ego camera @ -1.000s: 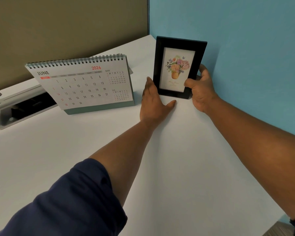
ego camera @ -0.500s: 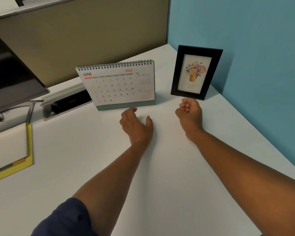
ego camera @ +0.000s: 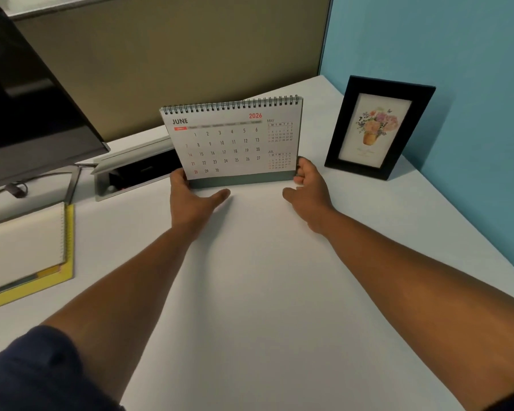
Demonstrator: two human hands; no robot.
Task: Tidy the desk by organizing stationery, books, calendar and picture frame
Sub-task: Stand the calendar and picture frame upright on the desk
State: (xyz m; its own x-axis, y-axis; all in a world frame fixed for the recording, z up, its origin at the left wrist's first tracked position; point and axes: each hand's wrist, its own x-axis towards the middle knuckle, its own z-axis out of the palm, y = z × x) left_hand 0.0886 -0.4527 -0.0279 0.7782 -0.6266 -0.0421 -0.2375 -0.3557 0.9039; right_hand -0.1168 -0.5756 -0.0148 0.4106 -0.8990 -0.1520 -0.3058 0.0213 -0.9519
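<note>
While both hands bracket its lower corners, the white spiral-bound desk calendar [ego camera: 233, 140], open at June on a grey-green card base, stands upright on the white desk top [ego camera: 264, 292], which suggests it is being squared up or nudged into its place. The left hand [ego camera: 192, 200] holds the calendar's lower left corner: its fingers reach behind the edge and are mostly hidden, while the thumb lies stretched along the desk just in front of the base. The right hand [ego camera: 309, 189] takes the lower right corner with fingers curled against the side edge and thumb pointing inward, low over the desk. Holding both ends low probably lets the tent-shaped stand slide without tipping.

To the right of the calendar, near but apart, the black rectangular picture frame with a flower print [ego camera: 379, 129] stands upright close to the blue wall. To the calendar's left lie a grey open cable tray [ego camera: 131, 173], then a dark monitor [ego camera: 27, 99], and nearer the person a cream spiral notebook stacked on a yellow book [ego camera: 27, 250]. Behind the calendar rises an olive partition panel [ego camera: 175, 48].
</note>
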